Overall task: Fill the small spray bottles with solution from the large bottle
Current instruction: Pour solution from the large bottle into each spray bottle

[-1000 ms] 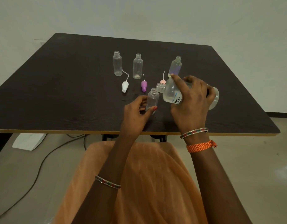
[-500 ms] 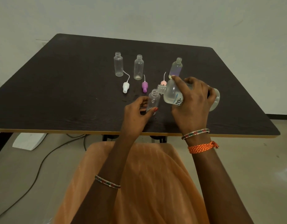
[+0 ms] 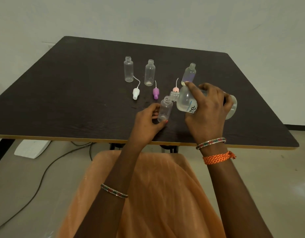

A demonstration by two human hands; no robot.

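My right hand (image 3: pixel 207 109) grips the large clear bottle (image 3: pixel 187 101), tipped on its side with its open neck just over the mouth of a small clear spray bottle (image 3: pixel 165 109). My left hand (image 3: pixel 148 122) holds that small bottle upright on the dark table (image 3: pixel 71 93). Behind stand three more small uncapped bottles: one at the left (image 3: pixel 128 69), one in the middle (image 3: pixel 149 73), and one at the right (image 3: pixel 189 74) with a little liquid at its bottom. Three spray caps lie between: white (image 3: pixel 136 93), purple (image 3: pixel 155 93), and pink (image 3: pixel 175 89), partly hidden by the large bottle.
The table's near edge (image 3: pixel 97 138) runs just in front of my wrists. Below it are an orange cloth over my lap (image 3: pixel 148 194), a white box (image 3: pixel 31 148) and a cable (image 3: pixel 45 170) on the floor at left.
The large bottle's neck has come down closer to the small bottle's mouth. Both hands keep their hold; the other bottles and caps stay put.
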